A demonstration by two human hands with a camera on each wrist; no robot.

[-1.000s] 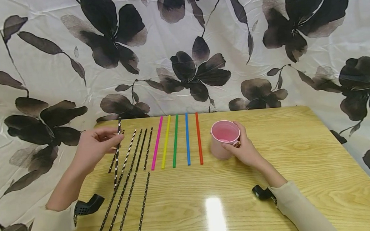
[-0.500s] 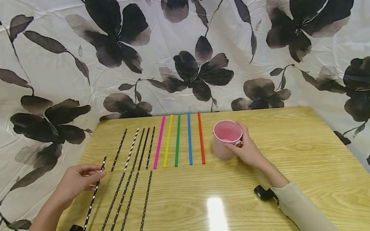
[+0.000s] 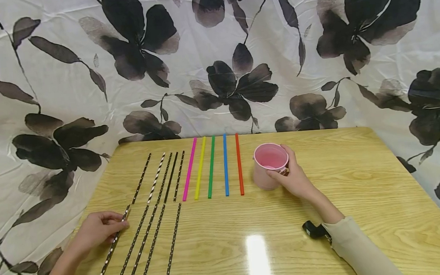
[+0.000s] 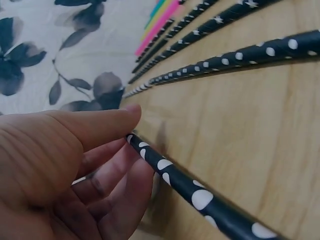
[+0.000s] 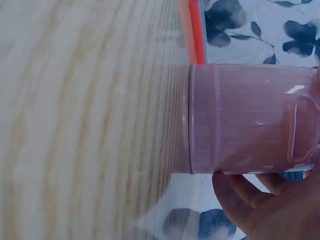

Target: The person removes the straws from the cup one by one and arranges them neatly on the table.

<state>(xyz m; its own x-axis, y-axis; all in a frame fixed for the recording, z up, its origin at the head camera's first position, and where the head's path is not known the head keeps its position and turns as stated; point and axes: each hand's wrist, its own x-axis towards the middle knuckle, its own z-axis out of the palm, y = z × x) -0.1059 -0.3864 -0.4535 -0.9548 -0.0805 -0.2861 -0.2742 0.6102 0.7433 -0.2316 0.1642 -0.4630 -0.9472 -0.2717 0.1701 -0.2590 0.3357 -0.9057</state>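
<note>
Partly cut off at the bottom edge of the head view, the left arm ends in the left hand [image 3: 97, 228], whose fingers and thumb pinch a black paper straw with white dots [image 3: 113, 243] near its far end. That straw lies on the wooden table [image 3: 361, 178] at the left end of the near row; its lower tip is hidden behind a dark wrist device. In the left wrist view the dots read as round and matte, while the straw's far end disappears under the thumb.

Next to it lie three more dark patterned straws [image 3: 151, 244], thin and straight; their prints are too small to make out. Behind them is a second row of dark straws, one white-striped [image 3: 156, 178]. Five smooth plain straws follow: pink [image 3: 189, 169], yellow, green, blue and red [image 3: 239, 164].

Just right of the red one stands a glossy pink mug [image 3: 269, 164], upright. The right hand [image 3: 293, 177] wraps it at the handle side, fingers curled on the wall. The mug's handle is mostly covered by that hand.
</note>
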